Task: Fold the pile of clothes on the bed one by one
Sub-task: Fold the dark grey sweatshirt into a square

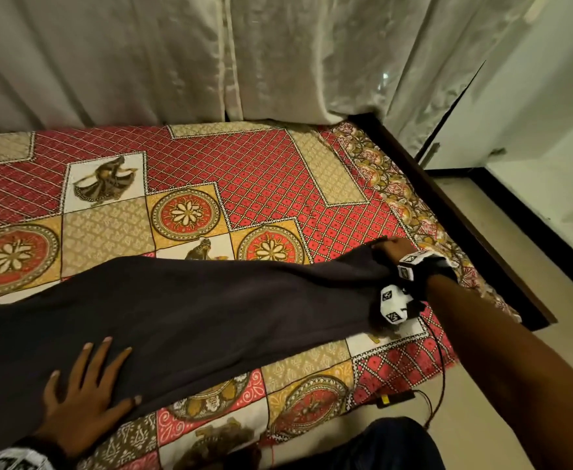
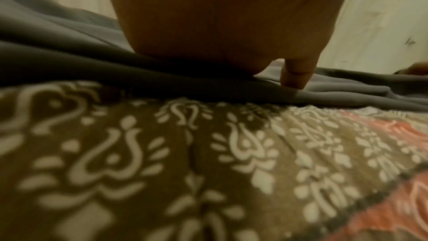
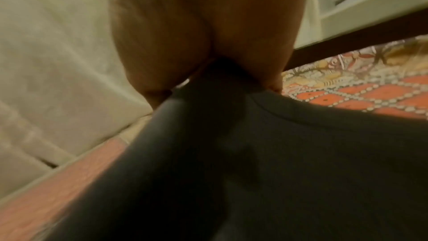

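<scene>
A long dark grey garment (image 1: 190, 310) lies stretched across the patterned bedspread (image 1: 261, 178), running from lower left to right. My left hand (image 1: 88, 391) lies flat on its near left part, fingers spread and straight. In the left wrist view the palm (image 2: 220, 25) presses the grey cloth (image 2: 69, 65). My right hand (image 1: 392, 247) grips the garment's right end near the bed's right edge. The right wrist view shows the dark fabric (image 3: 277, 162) bunched into the right hand (image 3: 208, 43), held taut.
Pale curtains (image 1: 210, 62) hang behind the bed. A dark wooden bed frame (image 1: 454, 198) runs along the right side, with tiled floor (image 1: 532, 283) beyond it. A cable (image 1: 439, 368) trails from my right wrist. A white wall and cabinet (image 1: 549, 113) stand at right.
</scene>
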